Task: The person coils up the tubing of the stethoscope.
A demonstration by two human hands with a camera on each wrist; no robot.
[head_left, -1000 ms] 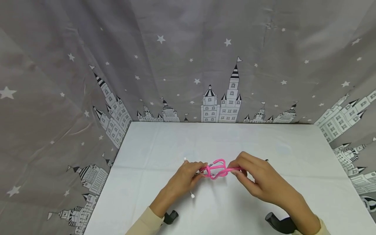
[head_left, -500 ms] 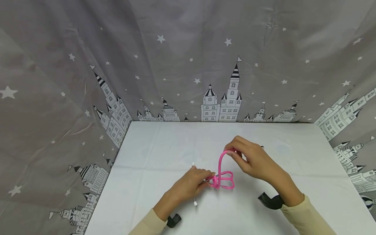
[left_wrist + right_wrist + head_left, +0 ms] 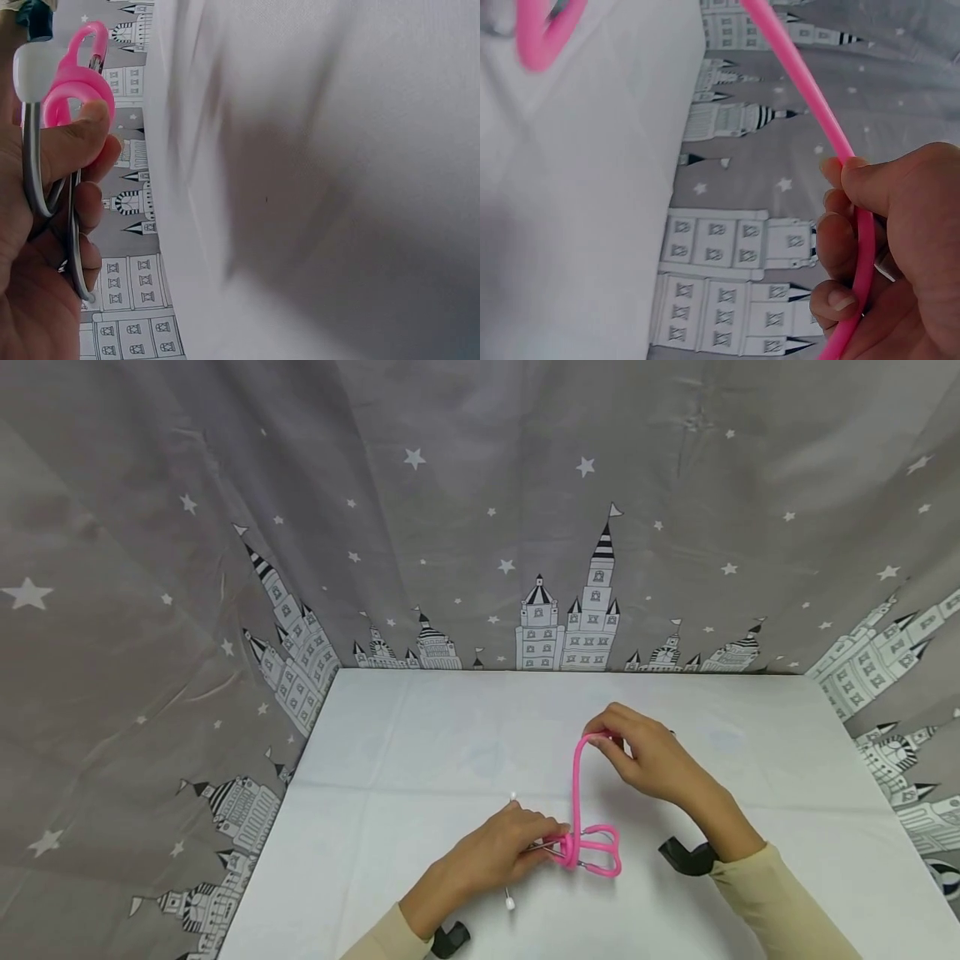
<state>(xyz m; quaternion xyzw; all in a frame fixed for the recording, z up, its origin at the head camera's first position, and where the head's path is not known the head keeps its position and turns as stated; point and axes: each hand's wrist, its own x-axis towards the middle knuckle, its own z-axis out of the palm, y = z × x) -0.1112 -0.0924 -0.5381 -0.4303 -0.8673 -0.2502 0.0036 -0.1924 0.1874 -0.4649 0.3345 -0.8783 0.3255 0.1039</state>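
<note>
In the head view my left hand point(image 3: 498, 852) grips the metal ear tubes of a stethoscope, its thumb and fingertips at the wound pink tubing point(image 3: 572, 852). One white ear tip point(image 3: 510, 903) sticks out below this hand, the other above it. Seen close in the left wrist view, the bent metal ear tube point(image 3: 32, 161) runs across the palm, and the thumb presses on a pink loop point(image 3: 94, 86). My right hand point(image 3: 648, 756), higher and farther right, pinches the free length of tubing point(image 3: 810, 82), which rises from the coil and trails down through the curled fingers.
A white-covered table point(image 3: 420, 735) lies beneath both hands. Behind it hangs a grey curtain point(image 3: 450, 485) printed with castles and stars. Black wrist straps or mounts point(image 3: 686, 857) show by the forearms.
The right hand has lifted the tubing up and away from the bundle, so it now stands upright. The left hand has shifted right and nearer the body with the stethoscope.
</note>
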